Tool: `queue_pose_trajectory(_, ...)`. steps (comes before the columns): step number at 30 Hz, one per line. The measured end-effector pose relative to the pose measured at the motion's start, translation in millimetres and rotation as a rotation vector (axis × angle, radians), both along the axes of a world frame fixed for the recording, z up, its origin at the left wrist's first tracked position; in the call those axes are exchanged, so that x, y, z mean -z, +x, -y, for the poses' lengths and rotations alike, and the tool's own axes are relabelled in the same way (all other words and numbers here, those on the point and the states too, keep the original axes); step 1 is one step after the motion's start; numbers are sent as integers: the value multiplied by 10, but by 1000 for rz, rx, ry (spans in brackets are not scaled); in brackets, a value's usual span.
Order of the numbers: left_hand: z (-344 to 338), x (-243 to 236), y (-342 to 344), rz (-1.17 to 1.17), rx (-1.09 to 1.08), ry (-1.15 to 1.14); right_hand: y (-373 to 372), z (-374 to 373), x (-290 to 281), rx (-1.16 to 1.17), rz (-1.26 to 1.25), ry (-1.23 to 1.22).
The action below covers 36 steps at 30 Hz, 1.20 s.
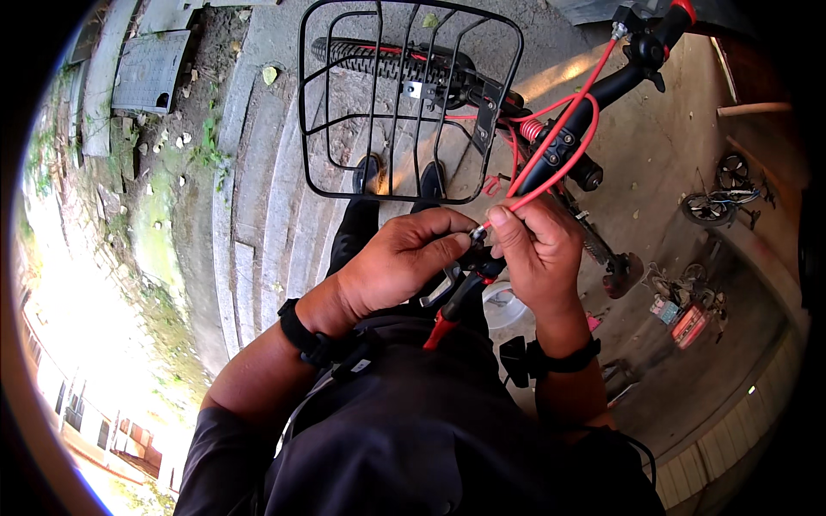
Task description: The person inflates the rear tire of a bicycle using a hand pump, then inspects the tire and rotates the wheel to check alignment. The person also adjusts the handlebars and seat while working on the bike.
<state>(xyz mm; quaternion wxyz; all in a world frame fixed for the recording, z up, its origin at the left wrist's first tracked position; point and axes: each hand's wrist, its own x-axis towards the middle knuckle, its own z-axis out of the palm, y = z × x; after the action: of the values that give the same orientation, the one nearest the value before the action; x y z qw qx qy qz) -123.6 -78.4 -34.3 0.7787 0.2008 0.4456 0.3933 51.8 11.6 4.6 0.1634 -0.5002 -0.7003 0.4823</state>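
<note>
A bicycle stands before me with its black handlebar [615, 86] running across from the upper right towards my body. My left hand [383, 262] is closed, thumb and forefinger pinching the small metal cable fitting [477, 233] at the near brake lever [440, 289]. Beside it my right hand [542, 245] pinches the red brake cable [551, 183] close to where it meets that fitting. The cable loops away over the handlebar stem. A red grip end [440, 332] points at my waist. The fingertips partly hide the joint of cable and fitting.
A black wire basket [303, 99] sits at the bike's front, over the knobbly front tyre [353, 53] and my shoes. Concrete slabs lie left. On the right are another small bicycle [723, 202] and a red-and-blue pile [688, 322]. A pale round container [504, 304] stands below the handlebar.
</note>
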Motion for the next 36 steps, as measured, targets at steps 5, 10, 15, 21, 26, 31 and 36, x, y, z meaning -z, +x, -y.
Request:
queue_pose_trajectory(5, 4, 18, 4, 26, 7, -38, 16, -25, 2, -37, 4, 11)
queue_pose_trajectory(10, -7, 22, 20, 94, -36, -94, 15, -45, 13, -77, 10, -20)
queue_pose_trajectory(15, -30, 15, 15, 132, -53, -130, 5, -50, 10, -76, 14, -18)
queue_pose_trajectory(21, -25, -3, 48, 107, -55, -208, 17, -48, 11, -74, 25, -19)
queue_pose_trajectory(26, -32, -25, 58, 91, -87, -135, 18, -39, 0, -31, -10, -80)
queue_pose_trajectory(31, -43, -42, 18, 73, -40, -118, 7, -18, 11, -3, -45, -74)
queue_pose_trajectory(36, -15, -4, 27, 48, -28, -65, 0, -26, 27, -16, -39, -53)
